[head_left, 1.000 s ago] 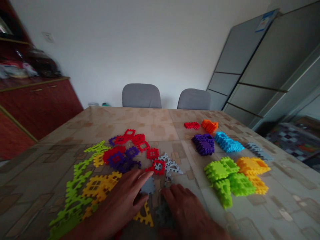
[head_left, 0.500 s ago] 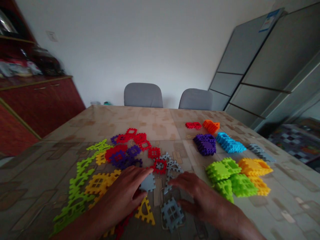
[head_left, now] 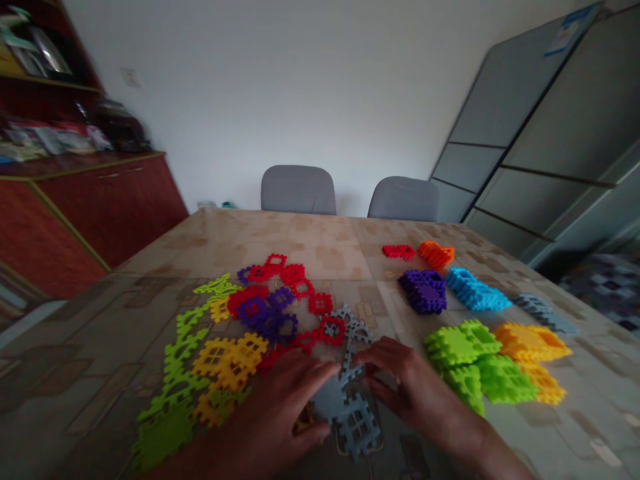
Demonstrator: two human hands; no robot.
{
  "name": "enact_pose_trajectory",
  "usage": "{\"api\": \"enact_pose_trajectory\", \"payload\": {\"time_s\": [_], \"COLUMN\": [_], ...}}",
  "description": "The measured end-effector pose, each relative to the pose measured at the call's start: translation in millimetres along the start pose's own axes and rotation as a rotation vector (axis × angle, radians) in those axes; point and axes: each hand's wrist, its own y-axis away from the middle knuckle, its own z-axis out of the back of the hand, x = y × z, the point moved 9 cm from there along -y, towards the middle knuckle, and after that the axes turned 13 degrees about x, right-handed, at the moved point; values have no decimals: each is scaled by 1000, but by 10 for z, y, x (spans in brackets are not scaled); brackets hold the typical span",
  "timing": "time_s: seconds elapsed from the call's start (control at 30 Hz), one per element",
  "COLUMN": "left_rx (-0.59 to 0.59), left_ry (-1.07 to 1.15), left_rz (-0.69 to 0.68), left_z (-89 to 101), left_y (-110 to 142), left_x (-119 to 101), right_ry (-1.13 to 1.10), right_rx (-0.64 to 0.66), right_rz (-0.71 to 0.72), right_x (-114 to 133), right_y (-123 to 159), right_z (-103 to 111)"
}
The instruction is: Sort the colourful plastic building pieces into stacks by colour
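Observation:
My left hand (head_left: 293, 407) has its thumb and forefinger around a solid grey square piece (head_left: 329, 399). That piece lies beside a grey window-patterned square (head_left: 359, 427), partly overlapping or touching it; I cannot tell which. Curved over the table to the right, my right hand (head_left: 400, 377) has thumb and fingers apart, fingertips near a slim grey triangular piece (head_left: 352, 367). Holding nothing visible, it stays above the window piece. Farther back are more grey toothed pieces (head_left: 359, 330) and a red square frame (head_left: 332, 330). My left hand hides part of the pile.
Loose lime pieces (head_left: 183, 347), yellow pieces (head_left: 230, 360), purple pieces (head_left: 267, 320) and red pieces (head_left: 293, 273) spread at left. Sorted stacks stand at right: purple (head_left: 424, 291), blue (head_left: 477, 290), lime (head_left: 463, 343), yellow (head_left: 533, 343), orange (head_left: 436, 253). Two chairs (head_left: 299, 190) stand behind.
My left hand has moved right and nearer, bringing the solid grey square against the grey window piece. More yellow and lime pieces show at left. My right hand has barely moved; the view has shifted slightly.

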Motion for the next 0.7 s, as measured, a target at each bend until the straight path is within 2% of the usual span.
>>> {"api": "enact_pose_trajectory", "payload": {"time_s": [0.1, 0.2, 0.33, 0.53, 0.7], "left_rx": [111, 149, 125, 115, 91], "left_ry": [16, -15, -89, -232, -178], "left_rz": [-19, -13, 26, 101, 82], "left_z": [-108, -107, -7, 191, 236], "left_y": [2, -5, -3, 67, 67], "left_x": [-158, -192, -64, 211, 156], "right_ry": [13, 57, 97, 158, 168], "right_rx": [-42, -28, -6, -71, -171], "right_rz": [-7, -33, -76, -113, -156], "right_x": [-48, -135, -230, -336, -456], "right_y": [2, -14, -29, -36, 0], "right_z": [31, 2, -35, 22, 105]}}
